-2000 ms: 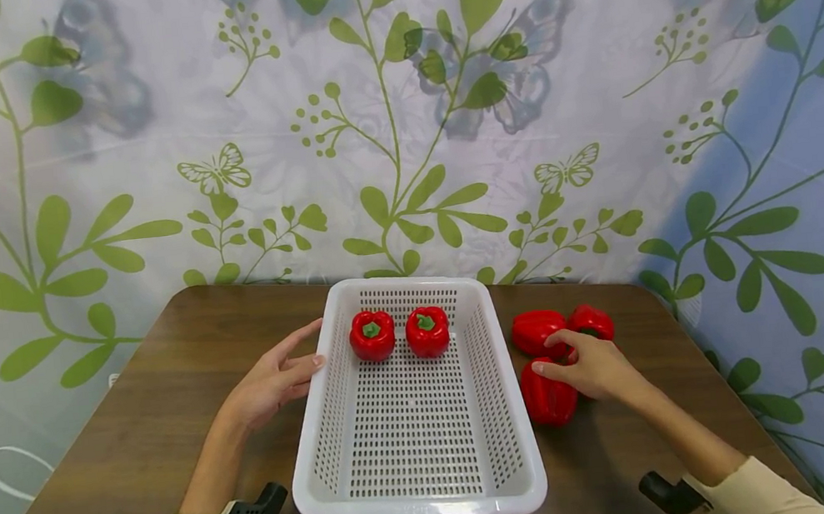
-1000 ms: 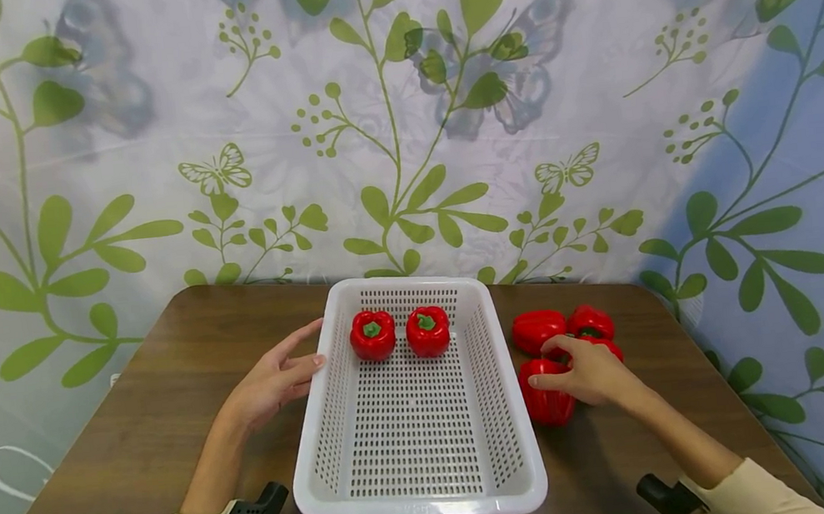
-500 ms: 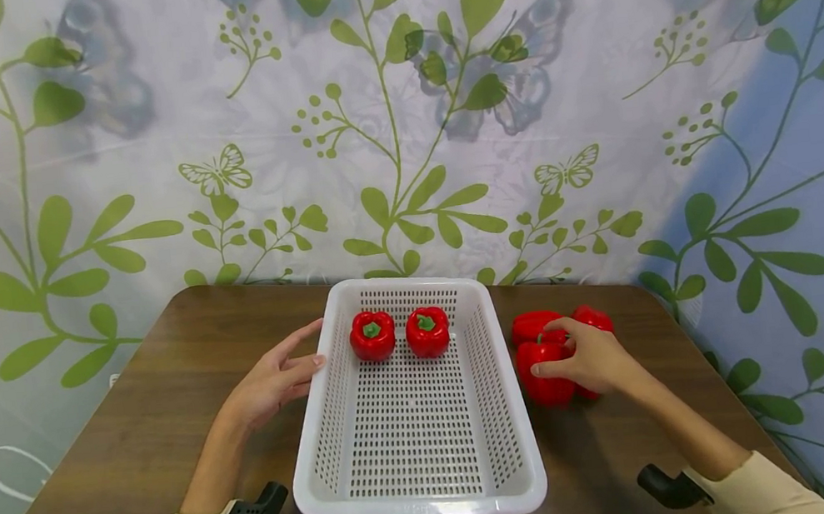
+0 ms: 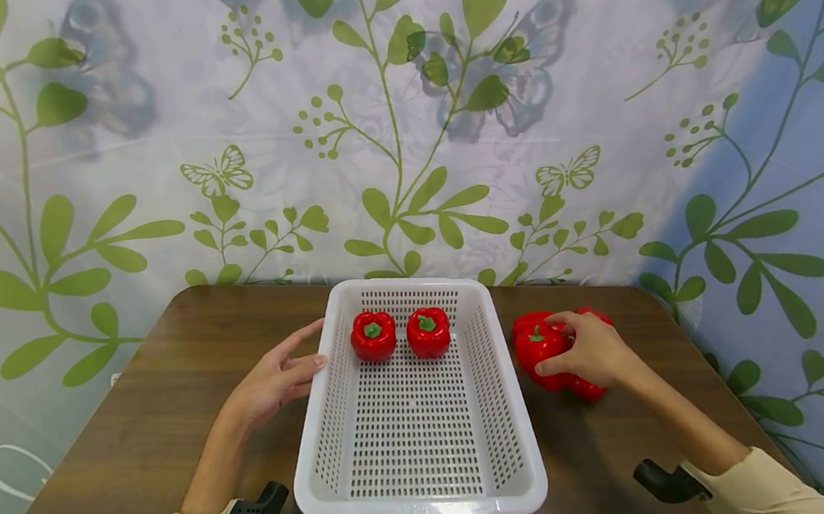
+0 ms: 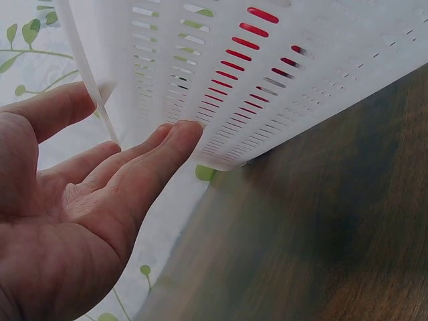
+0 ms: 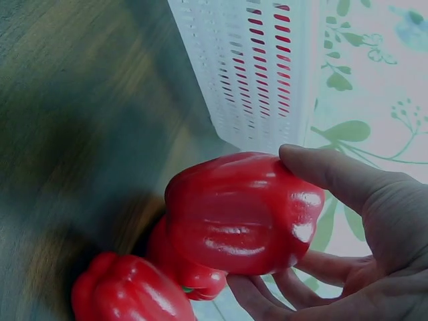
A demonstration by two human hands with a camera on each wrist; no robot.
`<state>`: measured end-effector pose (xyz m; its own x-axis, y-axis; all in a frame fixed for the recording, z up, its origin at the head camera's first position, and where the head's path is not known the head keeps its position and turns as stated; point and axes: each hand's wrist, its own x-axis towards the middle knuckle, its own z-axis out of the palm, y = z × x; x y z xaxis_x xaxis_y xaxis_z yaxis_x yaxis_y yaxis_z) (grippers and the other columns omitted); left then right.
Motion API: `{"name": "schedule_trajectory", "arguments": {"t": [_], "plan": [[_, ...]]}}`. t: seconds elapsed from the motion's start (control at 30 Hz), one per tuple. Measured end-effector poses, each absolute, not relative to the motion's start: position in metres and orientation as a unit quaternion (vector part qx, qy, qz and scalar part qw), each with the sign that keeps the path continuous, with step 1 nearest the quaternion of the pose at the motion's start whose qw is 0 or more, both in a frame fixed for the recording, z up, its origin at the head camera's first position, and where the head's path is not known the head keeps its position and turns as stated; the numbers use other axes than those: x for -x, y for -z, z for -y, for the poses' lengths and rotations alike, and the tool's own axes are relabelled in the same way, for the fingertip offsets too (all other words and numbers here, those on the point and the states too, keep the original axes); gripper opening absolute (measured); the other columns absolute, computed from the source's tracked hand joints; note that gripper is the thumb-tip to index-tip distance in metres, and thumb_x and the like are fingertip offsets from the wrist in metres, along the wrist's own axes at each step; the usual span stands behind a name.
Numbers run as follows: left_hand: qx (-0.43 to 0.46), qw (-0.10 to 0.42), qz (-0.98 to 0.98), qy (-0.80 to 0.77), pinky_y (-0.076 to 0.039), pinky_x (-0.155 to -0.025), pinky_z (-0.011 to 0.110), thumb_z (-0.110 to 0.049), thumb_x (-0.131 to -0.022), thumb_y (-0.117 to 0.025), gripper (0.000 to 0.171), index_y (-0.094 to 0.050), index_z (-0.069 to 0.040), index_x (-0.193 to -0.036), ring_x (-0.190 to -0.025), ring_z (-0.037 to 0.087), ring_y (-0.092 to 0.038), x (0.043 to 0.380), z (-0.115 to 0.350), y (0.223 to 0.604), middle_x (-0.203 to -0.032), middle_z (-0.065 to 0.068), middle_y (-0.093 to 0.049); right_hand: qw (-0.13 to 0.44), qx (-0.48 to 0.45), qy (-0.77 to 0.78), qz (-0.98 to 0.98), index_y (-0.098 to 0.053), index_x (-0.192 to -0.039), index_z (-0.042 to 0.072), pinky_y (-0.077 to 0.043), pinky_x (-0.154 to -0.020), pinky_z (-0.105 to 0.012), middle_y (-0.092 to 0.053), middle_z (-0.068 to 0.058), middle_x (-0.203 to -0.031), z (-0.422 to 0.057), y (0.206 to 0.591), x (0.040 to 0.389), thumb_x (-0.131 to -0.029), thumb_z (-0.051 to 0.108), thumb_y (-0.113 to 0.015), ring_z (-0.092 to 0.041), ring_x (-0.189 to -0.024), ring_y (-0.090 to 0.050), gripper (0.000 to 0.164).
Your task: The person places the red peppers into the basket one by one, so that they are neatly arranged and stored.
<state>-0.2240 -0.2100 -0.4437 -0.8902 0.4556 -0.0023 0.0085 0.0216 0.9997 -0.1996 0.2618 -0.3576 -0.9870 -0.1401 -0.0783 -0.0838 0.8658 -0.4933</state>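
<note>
My right hand (image 4: pixel 595 351) grips a red bell pepper (image 4: pixel 540 348) between thumb and fingers, its green stem upward. In the right wrist view this pepper (image 6: pixel 244 214) hangs over other red peppers (image 6: pixel 130 287), which partly hide behind it. My left hand (image 4: pixel 270 385) touches the left side of a white perforated basket (image 4: pixel 416 509). Seen from the left wrist, its fingers (image 5: pixel 157 157) lie fairly straight against the outer wall, and another fingertip meets the rim. Two red bell peppers, one at left (image 4: pixel 373 336) and one at right (image 4: pixel 428 333), stand stem up at the basket's far end.
Beside the basket's right wall, more red peppers (image 4: pixel 584 390) lie on the brown wooden table (image 4: pixel 145 444), partly covered by the right hand. A patterned curtain (image 4: pixel 398 124) with green leaves and butterflies hangs directly behind the table's far edge.
My right hand has closed on the nearest pepper right of the basket and raised it, turning its stem upward. My left hand and the basket have stayed in place.
</note>
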Motion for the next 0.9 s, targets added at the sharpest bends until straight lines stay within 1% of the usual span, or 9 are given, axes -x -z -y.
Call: {"name": "schedule_trajectory", "arguments": {"t": [0.2,0.33,0.57,0.73,0.9], "plan": [[-0.169,0.164,-0.693,-0.681,-0.056,-0.099,0.046,-0.018,-0.104,-0.059,0.069,-0.022,-0.021,-0.162,-0.119,0.035,-0.067,0.224,0.21,0.444,-0.145,0.03,-0.053,0.053,0.055,0.247,-0.966,-0.047,-0.144,-0.003,-0.057,-0.087,-0.062,-0.048,-0.033,-0.133,-0.261,0.357,0.201,-0.078,0.034,-0.084,-0.048,-0.115,-0.051,0.085],[-0.168,0.163,-0.692,-0.682,-0.057,-0.098,0.045,-0.018,-0.103,-0.059,0.069,-0.023,-0.021,-0.162,-0.118,0.034,-0.068,0.223,0.21,0.443,-0.144,0.03,-0.053,0.057,0.055,0.247,-0.966,-0.047,-0.145,-0.002,-0.056,-0.088,-0.062,-0.048,-0.032,-0.133,-0.26,0.356,0.203,-0.078,0.035,-0.084,-0.048,-0.115,-0.051,0.085],[-0.168,0.164,-0.69,-0.685,-0.057,-0.098,0.046,-0.018,-0.103,-0.059,0.069,-0.023,-0.021,-0.162,-0.117,0.034,-0.068,0.224,0.21,0.444,-0.145,0.031,-0.052,0.068,0.061,0.279,-0.956,-0.044,-0.147,0.004,-0.055,-0.091,-0.062,-0.052,-0.031,-0.136,-0.258,0.346,0.206,-0.079,0.035,-0.084,-0.046,-0.119,-0.053,0.086],[-0.167,0.165,-0.689,-0.686,-0.058,-0.097,0.044,-0.018,-0.103,-0.059,0.069,-0.023,-0.021,-0.162,-0.118,0.034,-0.068,0.224,0.21,0.443,-0.144,0.031,-0.053,0.069,0.055,0.291,-0.953,-0.042,-0.151,0.009,-0.054,-0.093,-0.063,-0.054,-0.028,-0.136,-0.257,0.335,0.208,-0.081,0.039,-0.083,-0.044,-0.121,-0.053,0.086],[-0.164,0.168,-0.688,-0.686,-0.057,-0.098,0.046,-0.018,-0.103,-0.059,0.068,-0.024,-0.023,-0.162,-0.118,0.034,-0.068,0.223,0.21,0.441,-0.144,0.03,-0.053,0.067,0.047,0.301,-0.95,-0.04,-0.153,0.014,-0.053,-0.095,-0.063,-0.053,-0.026,-0.139,-0.253,0.325,0.212,-0.083,0.044,-0.081,-0.042,-0.126,-0.051,0.087]]}}
